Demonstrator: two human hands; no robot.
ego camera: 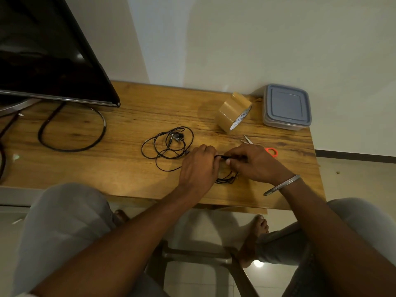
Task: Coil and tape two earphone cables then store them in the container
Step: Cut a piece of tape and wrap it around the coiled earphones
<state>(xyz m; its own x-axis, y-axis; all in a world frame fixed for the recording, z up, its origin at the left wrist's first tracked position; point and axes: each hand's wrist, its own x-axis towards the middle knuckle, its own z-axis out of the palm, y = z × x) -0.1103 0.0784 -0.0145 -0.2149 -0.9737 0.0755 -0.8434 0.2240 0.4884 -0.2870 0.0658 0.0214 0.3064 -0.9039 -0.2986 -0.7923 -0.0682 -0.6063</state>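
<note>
Left hand and right hand both pinch a coiled earphone cable between them, second cable loose alongside.

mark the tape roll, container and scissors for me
tape roll (229, 114): head view, brown outer face of the roll
container (287, 105): head view, middle of the closed lid
scissors (275, 153): head view, orange handle ring

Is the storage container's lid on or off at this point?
On: the blue-grey lid sits flat over the container beside the tape roll.
</note>
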